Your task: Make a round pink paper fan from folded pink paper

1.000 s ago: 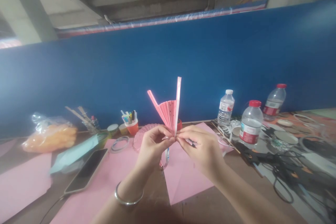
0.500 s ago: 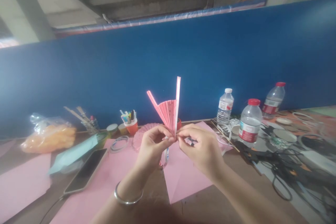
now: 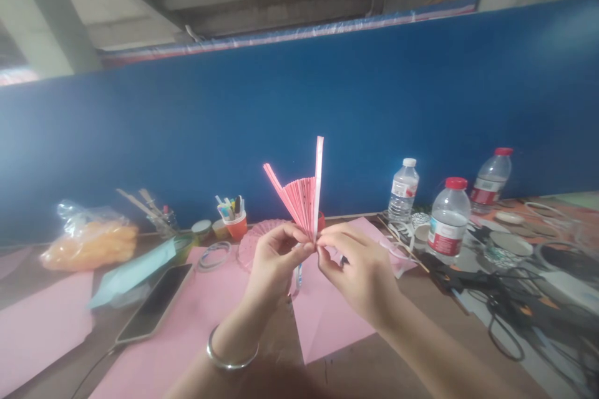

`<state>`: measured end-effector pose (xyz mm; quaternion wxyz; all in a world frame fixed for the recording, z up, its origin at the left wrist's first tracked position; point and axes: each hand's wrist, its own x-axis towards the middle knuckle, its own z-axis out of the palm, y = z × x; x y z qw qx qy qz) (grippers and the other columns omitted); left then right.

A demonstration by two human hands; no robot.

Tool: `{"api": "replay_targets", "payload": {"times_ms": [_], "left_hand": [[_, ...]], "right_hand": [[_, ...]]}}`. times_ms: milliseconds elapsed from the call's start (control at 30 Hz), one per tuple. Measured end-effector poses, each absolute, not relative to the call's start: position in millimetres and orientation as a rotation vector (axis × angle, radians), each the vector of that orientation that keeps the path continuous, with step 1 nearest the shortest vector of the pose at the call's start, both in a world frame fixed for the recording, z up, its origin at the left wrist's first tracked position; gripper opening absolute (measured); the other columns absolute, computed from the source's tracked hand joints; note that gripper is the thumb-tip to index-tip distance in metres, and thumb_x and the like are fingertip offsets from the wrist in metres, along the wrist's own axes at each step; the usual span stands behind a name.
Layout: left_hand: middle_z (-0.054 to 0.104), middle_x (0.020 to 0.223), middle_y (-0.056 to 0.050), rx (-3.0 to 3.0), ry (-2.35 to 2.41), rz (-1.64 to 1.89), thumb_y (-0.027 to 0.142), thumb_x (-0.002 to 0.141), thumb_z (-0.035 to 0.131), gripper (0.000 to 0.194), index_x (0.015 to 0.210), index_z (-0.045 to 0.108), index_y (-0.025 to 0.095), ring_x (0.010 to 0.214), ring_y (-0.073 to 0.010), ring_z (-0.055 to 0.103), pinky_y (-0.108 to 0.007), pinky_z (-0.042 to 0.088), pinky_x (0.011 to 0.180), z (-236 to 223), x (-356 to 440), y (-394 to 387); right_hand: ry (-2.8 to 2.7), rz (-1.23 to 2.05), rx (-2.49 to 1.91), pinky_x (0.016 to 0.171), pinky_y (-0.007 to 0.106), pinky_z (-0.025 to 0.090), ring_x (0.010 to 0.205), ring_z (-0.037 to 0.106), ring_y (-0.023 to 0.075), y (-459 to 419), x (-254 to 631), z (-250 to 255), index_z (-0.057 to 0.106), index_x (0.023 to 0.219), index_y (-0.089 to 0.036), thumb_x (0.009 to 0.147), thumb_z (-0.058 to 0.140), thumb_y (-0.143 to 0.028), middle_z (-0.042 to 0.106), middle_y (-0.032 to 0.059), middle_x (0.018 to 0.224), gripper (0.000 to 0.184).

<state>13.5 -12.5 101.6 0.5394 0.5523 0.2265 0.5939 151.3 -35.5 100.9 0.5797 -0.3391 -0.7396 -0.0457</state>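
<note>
A pink pleated paper fan [image 3: 301, 201] is held upright above the table, partly spread, with two longer folded strips rising at its sides. My left hand [image 3: 276, 262], with a silver bangle on the wrist, pinches the gathered base between thumb and fingers. From the other side my right hand [image 3: 362, 271] closes its thumb and index fingertips on the same base, beside the white-faced strip. Something small and dark shows by the right fingers, too indistinct to name. Behind the left hand lies a round pink pleated paper piece [image 3: 255, 238], partly hidden. Below is a pink paper sheet [image 3: 330, 324].
Left of the hands are a phone [image 3: 156, 302], a light blue packet [image 3: 135, 271], a plastic bag with orange contents [image 3: 91, 240] and a cup of pens [image 3: 235, 224]. To the right stand several bottles, including a red-capped one [image 3: 449, 218], near tangled black cables [image 3: 508, 312].
The view has shifted very slightly. Both hands stay at the fan's base, the right fingers having moved a little; the fan keeps nearly the same shape.
</note>
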Motion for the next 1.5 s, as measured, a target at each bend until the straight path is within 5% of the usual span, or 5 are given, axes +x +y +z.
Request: {"api": "replay_targets", "payload": {"times_ms": [433, 933, 1500], "left_hand": [[0.057, 0.071, 0.001, 1.208, 0.493, 1.292, 0.008, 0.066, 0.066, 0.013, 0.07, 0.055, 0.014, 0.065, -0.0086, 0.056, -0.02, 0.043, 0.064, 103.1, 14.2, -12.1], [0.06, 0.066, 0.0, 1.073, 0.765, 1.467, 0.014, 0.061, 0.065, 0.006, 0.065, 0.061, 0.011, 0.056, -0.0073, 0.056, -0.016, 0.046, 0.054, 85.9, -29.4, 46.1], [0.06, 0.06, -0.002, 0.834, 0.917, 1.744, 0.007, 0.061, 0.06, 0.007, 0.067, 0.057, 0.01, 0.054, -0.0098, 0.059, -0.017, 0.049, 0.049, 96.2, -91.2, 72.5]], "right_hand": [[-1.678, -0.062, -0.833, 0.061, 0.022, 0.04, 0.067, 0.05, 0.0114, -27.7, 155.6, 97.3, 0.044, 0.064, -0.018, 0.064, 0.048, 0.001, 0.052, -0.0011, 0.07, 0.019], [-1.42, -0.248, -1.45, 0.058, 0.024, 0.035, 0.056, 0.049, 0.0136, 33.4, 236.0, 89.0, 0.051, 0.061, -0.019, 0.064, 0.051, -0.019, 0.054, -0.0012, 0.06, 0.003], [-1.352, -0.141, -1.863, 0.052, 0.026, 0.032, 0.051, 0.046, 0.0157, 54.6, 277.3, 72.8, 0.054, 0.058, -0.021, 0.065, 0.05, -0.029, 0.057, 0.0018, 0.055, 0.011]]}}
